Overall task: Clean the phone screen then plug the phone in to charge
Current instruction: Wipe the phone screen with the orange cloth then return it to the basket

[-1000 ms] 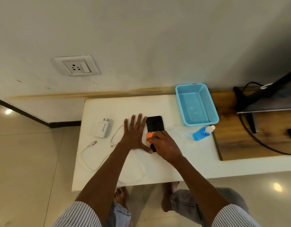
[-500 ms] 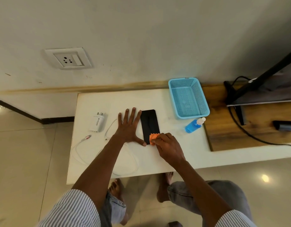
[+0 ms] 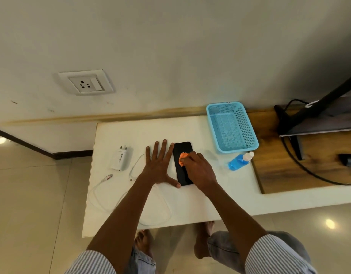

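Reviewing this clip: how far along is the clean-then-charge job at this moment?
Cleaning is in hand: the right hand presses an orange cloth on the phone, and the left hand lies flat beside it. Nothing looks finished. Charging is left: the charger and cable lie unconnected on the table, the wall socket unused.

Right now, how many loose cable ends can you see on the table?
2: one red-tipped connector near the table's left edge below the charger, the other connector beside the left wrist. None looks hidden.
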